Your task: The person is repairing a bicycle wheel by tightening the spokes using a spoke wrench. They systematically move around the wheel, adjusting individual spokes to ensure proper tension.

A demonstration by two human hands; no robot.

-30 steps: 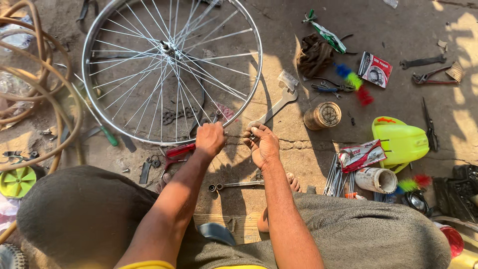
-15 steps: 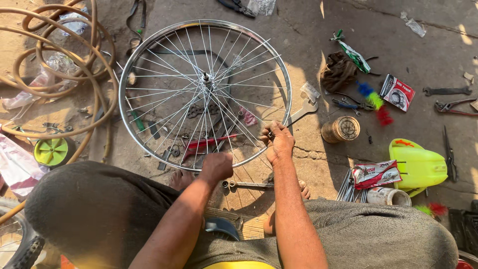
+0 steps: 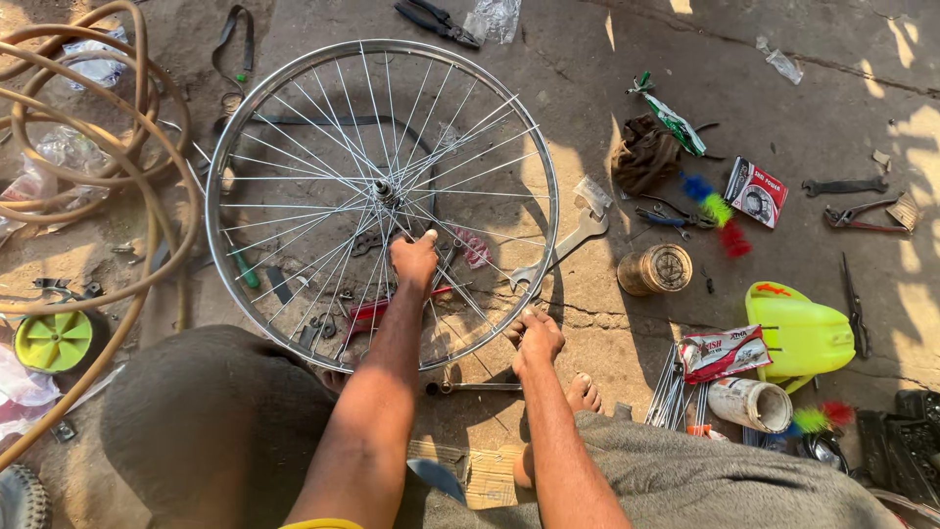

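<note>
A bare spoked bicycle wheel (image 3: 294, 118) with a shiny metal rim lies flat on the concrete in front of my knees. My left hand (image 3: 413, 261) reaches in among the spokes just below the hub (image 3: 384, 190), fingers closed around a spoke. My right hand (image 3: 534, 336) grips the near right part of the rim, fingers curled over it. A flat open-ended spanner (image 3: 568, 245) lies just outside the rim on the right, untouched. Red-handled pliers (image 3: 377, 309) lie under the spokes near my left forearm.
Coiled tan hose (image 3: 117, 147) lies at left beside a green plastic disc (image 3: 54, 338). On the right are a round tin (image 3: 658, 268), a yellow-green jug (image 3: 801, 331), a bundle of loose spokes (image 3: 671, 387), small boxes, pliers (image 3: 862, 216) and another spanner (image 3: 842, 185).
My left hand has moved from the near rim up into the spokes toward the hub. My right hand slid down along the rim's right side. The wheel now sits more central in view.
</note>
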